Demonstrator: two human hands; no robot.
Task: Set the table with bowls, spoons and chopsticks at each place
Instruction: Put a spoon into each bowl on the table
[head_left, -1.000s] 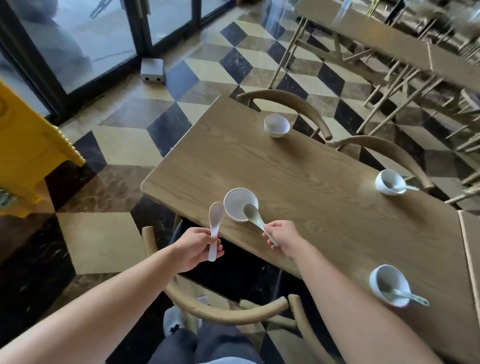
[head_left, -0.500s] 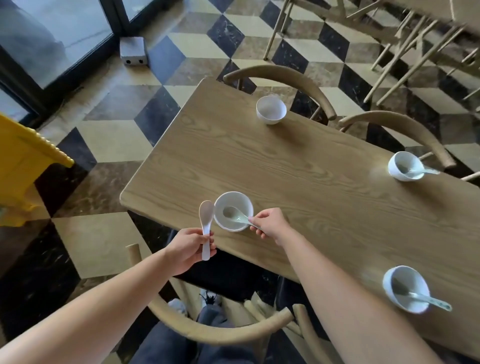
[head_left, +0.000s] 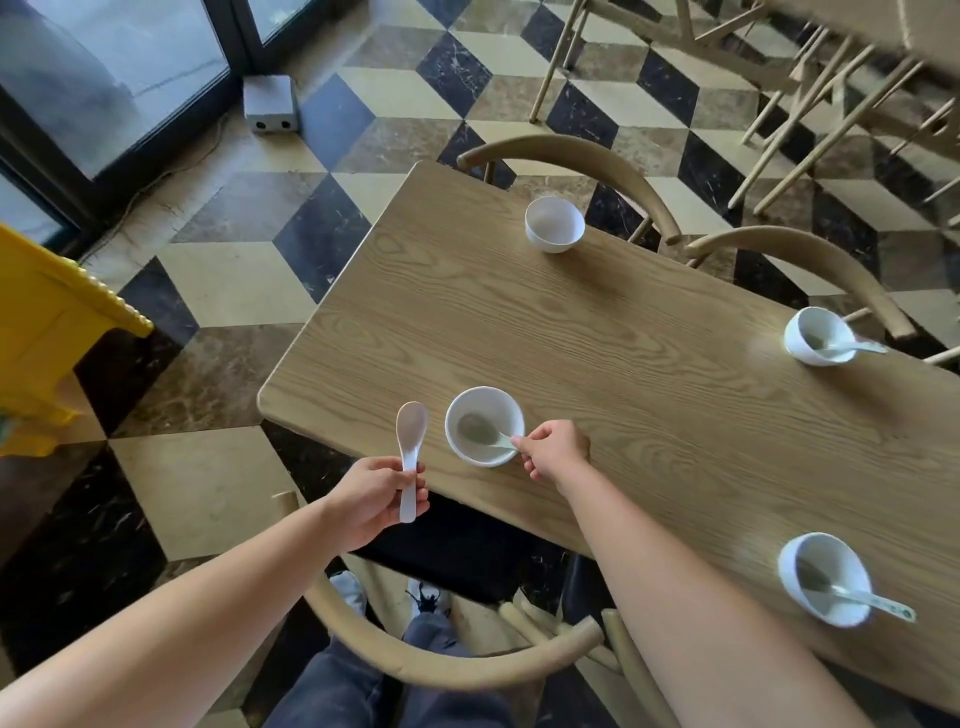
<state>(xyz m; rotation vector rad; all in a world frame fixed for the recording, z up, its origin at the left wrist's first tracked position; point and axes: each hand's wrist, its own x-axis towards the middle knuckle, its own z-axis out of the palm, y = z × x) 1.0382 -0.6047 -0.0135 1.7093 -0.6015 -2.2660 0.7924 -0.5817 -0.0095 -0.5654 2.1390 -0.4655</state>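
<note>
A pale wooden bench is standing on a chequered stone floor with curved-back chairs tucked round it, and you are working at its near left corner. Your right grip is pinching the handle end of a spoon whose scoop is lying inside the near left bowl. Your left grip is curling round the handle of a spare white spoon, holding it upright in the air just left of that bowl. These look like glazed ceramic, so I am judging them light, stiff, slick and liable to chip: you are best taking spoons by the handle and bowls by the rim or wall, and setting them down gently. You are looking at four bowls, the far left bowl sitting empty. There are four spoons: one in the far right bowl, one in the near right bowl, one in each grip. No chopsticks are showing.
</note>
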